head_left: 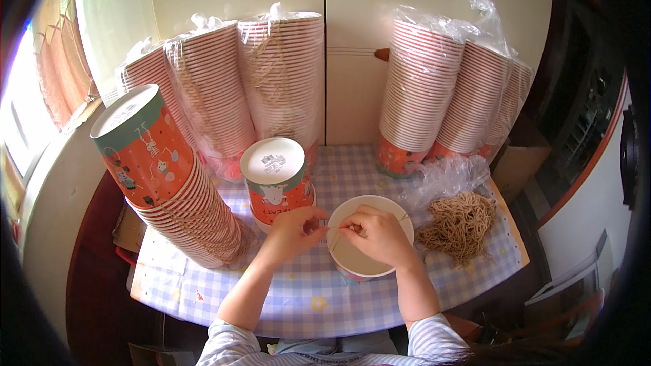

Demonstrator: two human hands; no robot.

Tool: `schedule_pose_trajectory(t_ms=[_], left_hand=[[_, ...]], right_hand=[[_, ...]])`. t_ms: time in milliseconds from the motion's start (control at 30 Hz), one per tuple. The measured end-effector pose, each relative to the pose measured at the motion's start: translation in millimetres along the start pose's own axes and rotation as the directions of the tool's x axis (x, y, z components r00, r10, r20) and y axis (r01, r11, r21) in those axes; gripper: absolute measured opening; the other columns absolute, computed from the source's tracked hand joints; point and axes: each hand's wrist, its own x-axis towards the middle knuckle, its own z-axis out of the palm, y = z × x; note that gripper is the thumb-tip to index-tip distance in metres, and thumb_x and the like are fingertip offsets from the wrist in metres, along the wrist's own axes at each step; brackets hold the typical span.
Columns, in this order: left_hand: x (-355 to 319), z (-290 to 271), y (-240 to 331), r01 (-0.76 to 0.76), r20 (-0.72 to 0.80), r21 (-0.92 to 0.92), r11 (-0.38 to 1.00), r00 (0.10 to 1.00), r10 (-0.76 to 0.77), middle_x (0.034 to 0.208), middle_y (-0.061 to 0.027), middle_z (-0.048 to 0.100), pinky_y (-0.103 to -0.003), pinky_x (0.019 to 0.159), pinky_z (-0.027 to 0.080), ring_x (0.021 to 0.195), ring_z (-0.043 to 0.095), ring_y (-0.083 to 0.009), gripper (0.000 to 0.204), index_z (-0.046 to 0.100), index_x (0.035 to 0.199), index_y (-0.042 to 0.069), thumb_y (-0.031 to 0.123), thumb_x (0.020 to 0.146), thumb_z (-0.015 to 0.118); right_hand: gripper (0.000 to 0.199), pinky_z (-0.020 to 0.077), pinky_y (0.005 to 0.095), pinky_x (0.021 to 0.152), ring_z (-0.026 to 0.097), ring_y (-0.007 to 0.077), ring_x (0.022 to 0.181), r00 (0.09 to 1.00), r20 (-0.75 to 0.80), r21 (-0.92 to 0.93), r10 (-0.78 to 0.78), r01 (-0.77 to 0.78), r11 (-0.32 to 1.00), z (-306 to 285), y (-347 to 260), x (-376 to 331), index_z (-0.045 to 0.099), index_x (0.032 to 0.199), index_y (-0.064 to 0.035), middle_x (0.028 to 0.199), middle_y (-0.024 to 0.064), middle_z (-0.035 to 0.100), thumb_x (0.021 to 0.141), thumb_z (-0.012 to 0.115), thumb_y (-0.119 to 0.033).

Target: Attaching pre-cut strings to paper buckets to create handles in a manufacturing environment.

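Observation:
A white-lined paper bucket stands open end up at the front of the table. Over its left rim my two hands meet, fingertips close together. My right hand pinches a thin tan cord above the bucket's mouth. Closed around the other side of the cord is my left hand, with thumb and fingertips together. Right of the bucket lies a loose heap of tan cord. Just beyond my left hand, an orange and green bucket sits upside down, its white base up.
A tall leaning stack of nested buckets, with cord along its side, stands at left. Plastic-wrapped bucket stacks line the back left; more wrapped stacks stand back right. Crumpled clear plastic lies by the cord heap. A checked cloth covers the table.

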Motion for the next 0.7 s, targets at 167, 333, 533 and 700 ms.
schedule_pose_trajectory(t_ms=[167,333,533,700], left_hand=[[-1,7,0,-0.053,0.058,0.057,0.997,0.997,0.05,0.069,-0.0093,0.06,-0.026,0.056,0.046,0.06,0.058,-0.0145,0.02,0.063,0.093,0.004,0.011,0.074,0.062],[0,12,3,0.007,0.008,-0.008,1.0,1.0,-0.007,0.07,-0.0091,0.062,-0.025,0.057,0.046,0.061,0.059,-0.014,0.016,0.064,0.09,0.003,0.011,0.077,0.06],[5,11,-4,0.22,0.228,-0.419,0.881,0.965,-0.132,0.072,-0.0022,0.062,-0.02,0.051,0.042,0.058,0.056,-0.0084,0.017,0.063,0.092,0.0,0.012,0.082,0.058],[9,8,-5,0.422,0.394,-0.558,0.714,0.893,-0.22,0.076,-0.0036,0.063,-0.017,0.045,0.033,0.056,0.056,-0.0067,0.014,0.061,0.093,0.003,0.011,0.082,0.058]], right_hand=[[0.013,0.0451,0.0304,0.056,0.057,0.0212,0.063,1.0,0.003,-0.008,-0.019,0.019,1.0,-1,-2,1,0.063,0.079,-0.0024,0.071,0.0078,0.058,0.07,0.066,-0.012],[0.014,0.0455,0.03,0.057,0.058,0.0213,0.063,1.0,0.002,0.015,-0.002,0.002,1.0,-1,-1,1,0.063,0.079,-0.0027,0.072,0.0078,0.058,0.07,0.066,-0.013],[0.012,0.046,0.0333,0.057,0.059,0.024,0.066,1.0,0.007,0.041,0.008,-0.008,0.999,-3,-3,2,0.063,0.076,-0.0054,0.074,0.0081,0.059,0.073,0.063,-0.017],[0.012,0.0461,0.0332,0.058,0.06,0.0238,0.066,1.0,0.012,0.042,0.014,-0.014,0.999,-4,-1,1,0.062,0.076,-0.0052,0.074,0.0084,0.059,0.073,0.063,-0.016]])
